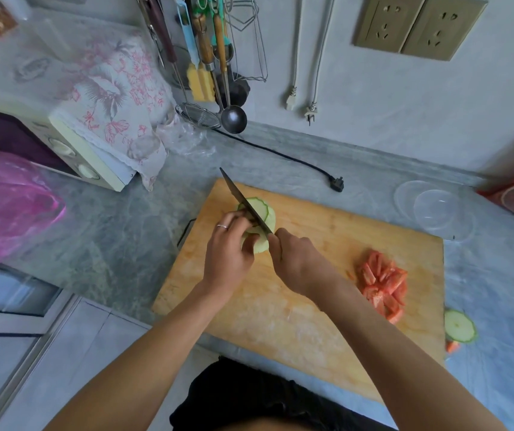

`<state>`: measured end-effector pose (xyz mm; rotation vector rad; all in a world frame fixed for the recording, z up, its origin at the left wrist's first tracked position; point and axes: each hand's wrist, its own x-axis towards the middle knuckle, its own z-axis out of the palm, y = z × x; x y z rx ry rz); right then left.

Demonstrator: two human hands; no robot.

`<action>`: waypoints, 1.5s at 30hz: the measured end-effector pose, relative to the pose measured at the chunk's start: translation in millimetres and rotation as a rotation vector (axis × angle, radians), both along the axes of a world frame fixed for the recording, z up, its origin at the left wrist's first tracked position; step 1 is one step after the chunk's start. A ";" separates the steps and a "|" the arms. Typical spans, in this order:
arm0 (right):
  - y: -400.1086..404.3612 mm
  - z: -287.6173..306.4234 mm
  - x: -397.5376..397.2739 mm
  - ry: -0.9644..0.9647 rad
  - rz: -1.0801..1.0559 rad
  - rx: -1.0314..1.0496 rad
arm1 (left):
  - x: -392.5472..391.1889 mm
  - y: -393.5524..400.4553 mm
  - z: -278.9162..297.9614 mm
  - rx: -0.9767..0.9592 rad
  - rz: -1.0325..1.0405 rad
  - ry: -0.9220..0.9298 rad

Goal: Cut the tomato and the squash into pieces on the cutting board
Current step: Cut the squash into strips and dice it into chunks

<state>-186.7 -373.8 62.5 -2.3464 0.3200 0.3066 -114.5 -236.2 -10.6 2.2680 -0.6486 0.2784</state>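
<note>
A pale green squash (260, 244) lies near the far left of the wooden cutting board (311, 306). Cut round slices (269, 209) lean against its far end. My left hand (227, 250) curls over the squash and holds it down. My right hand (293, 259) grips the handle of a dark knife (245, 202), whose blade rests across the squash between the whole part and the slices. A heap of red tomato pieces (385, 286) sits on the right side of the board.
One squash slice (458, 325) and a tomato scrap (451, 346) lie on the counter right of the board. Clear plastic bowls (434, 209) stand at the far right. A black plug (336, 183) lies behind the board. A pink bag (6, 203) and an appliance (75, 150) stand to the left.
</note>
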 end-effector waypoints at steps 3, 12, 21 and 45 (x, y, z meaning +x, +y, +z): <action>2.7 -6.0 -1.5 -0.010 -0.013 0.019 | 2.9 0.9 -0.8 -0.012 0.008 0.016; 0.3 0.2 7.3 0.043 0.034 -0.024 | 0.6 -0.1 -0.8 -0.005 0.004 0.016; 0.5 -36.6 2.7 -0.040 -0.028 0.000 | 4.8 2.9 -1.3 -0.005 -0.025 0.015; -0.7 -55.9 7.4 0.033 -0.023 0.001 | 1.9 2.9 -4.5 -0.025 -0.061 -0.002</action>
